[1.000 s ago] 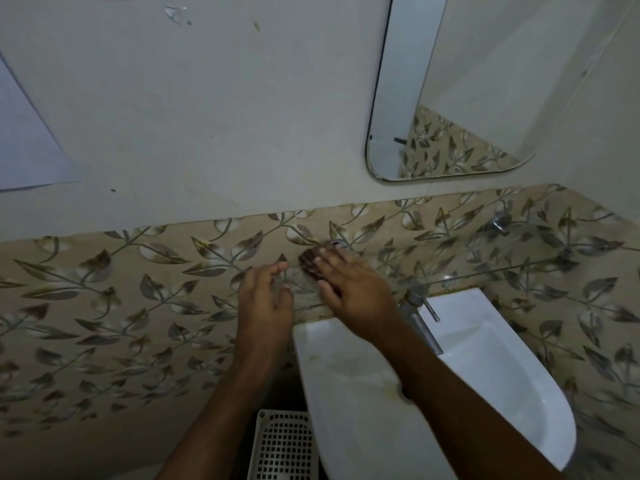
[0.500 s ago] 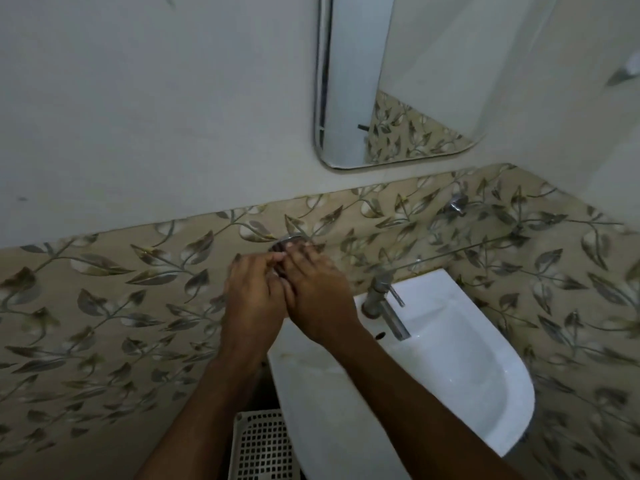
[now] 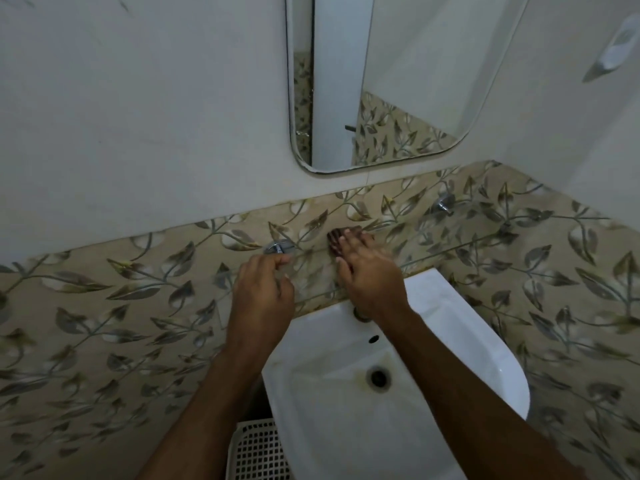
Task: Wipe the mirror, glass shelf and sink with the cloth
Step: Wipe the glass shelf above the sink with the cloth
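Observation:
A clear glass shelf [image 3: 436,245] runs along the leaf-patterned tiles above the white sink [image 3: 485,337]. My right hand [image 3: 372,278] lies flat on the shelf, its straight fingers pressing a small dark brown cloth [image 3: 334,241] against the glass. Only the cloth's far edge shows past the fingertips. My left hand [image 3: 263,296] rests on the shelf's left end with loosely curled fingers, just below a chrome bracket [image 3: 278,247]. The mirror [image 3: 381,81] hangs on the plain wall above.
A second chrome bracket [image 3: 445,203] holds the shelf's right part. The tap's base [image 3: 361,315] peeks out under my right wrist. A white perforated basket [image 3: 258,452] stands on the floor left of the sink. A soap holder [image 3: 620,46] is fixed to the right wall.
My right hand has slid the cloth to the right along the shelf, away from my left hand. The two hands were touching half a second ago. My view has swung towards the sink.

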Demonstrator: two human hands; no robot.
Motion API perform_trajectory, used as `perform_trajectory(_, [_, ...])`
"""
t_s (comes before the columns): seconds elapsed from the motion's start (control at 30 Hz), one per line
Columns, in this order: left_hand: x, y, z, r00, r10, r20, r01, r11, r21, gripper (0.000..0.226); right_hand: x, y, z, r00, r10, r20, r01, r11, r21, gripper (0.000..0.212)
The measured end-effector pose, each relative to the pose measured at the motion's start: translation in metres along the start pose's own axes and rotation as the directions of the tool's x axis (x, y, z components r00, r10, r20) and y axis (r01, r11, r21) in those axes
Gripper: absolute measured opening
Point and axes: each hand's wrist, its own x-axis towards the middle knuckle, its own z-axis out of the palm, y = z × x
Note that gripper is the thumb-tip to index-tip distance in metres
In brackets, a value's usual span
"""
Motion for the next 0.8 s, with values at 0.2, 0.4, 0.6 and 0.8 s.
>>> perform_trajectory(0.2, [0.009,0.002,-0.001,0.999,0.015,-0.043,-0.016,1.0,-0.018,0.024,-0.028,-0.081,0.019,0.959,-0.28,-0.04,0.283,0.95,0.131,0.051])
perform_trajectory(0.4, [-0.001,-0.021,-0.032,0.993,-0.015,-0.114,0.019,0.999,0.035,0.026,-0.03,-0.076,0.018,0.99,-0.144,0.006,0.143,0.986,0.084,0.054])
perform_trajectory(0.6, [-0.013,-0.039,-0.057,0.976,-0.126,-0.179,0.129,0.992,0.005,0.023,-0.042,-0.122,0.025,0.931,-0.361,0.049,0.354,0.928,0.12,0.056])
perform_trajectory(0.8, [-0.018,-0.038,-0.074,0.97,-0.113,-0.217,0.106,0.993,-0.045,0.02,-0.006,-0.142,0.024,0.879,-0.458,0.135,0.435,0.885,0.166,0.051])
